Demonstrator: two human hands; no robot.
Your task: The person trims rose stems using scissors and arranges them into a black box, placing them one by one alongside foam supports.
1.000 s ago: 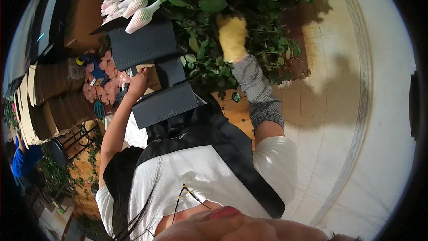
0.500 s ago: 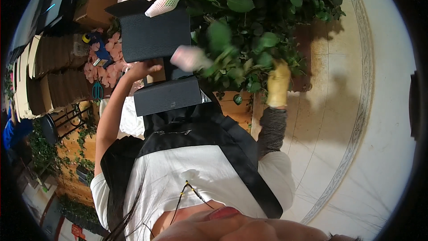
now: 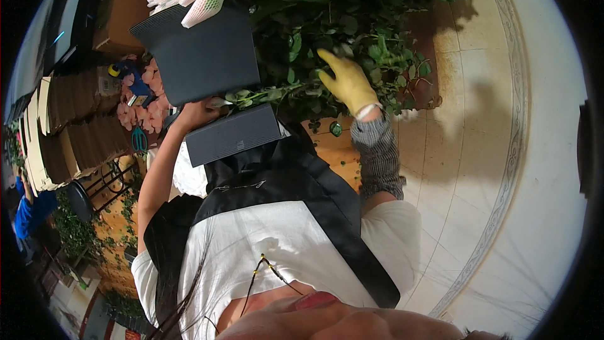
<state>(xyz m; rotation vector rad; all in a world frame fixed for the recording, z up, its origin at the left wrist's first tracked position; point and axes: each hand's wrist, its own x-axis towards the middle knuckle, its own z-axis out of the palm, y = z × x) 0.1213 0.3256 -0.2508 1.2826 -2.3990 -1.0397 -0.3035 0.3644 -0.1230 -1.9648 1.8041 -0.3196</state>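
Head view: pale sleeved bud [image 3: 217, 103] seen at near edge of larger black board [image 3: 207, 56], beside left hand [image 3: 194, 115], whose grip cannot be told; gloved right hand [image 3: 347, 85] held open; bud judged light, easily bruised, best taken by leafy stem [image 3: 259, 96]

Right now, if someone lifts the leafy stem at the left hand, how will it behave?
The leafy stem is probably light, since it looks thin. Likely fairly stiff: it runs nearly straight out from the left hand. Its leaves could snag, being close to the greenery.
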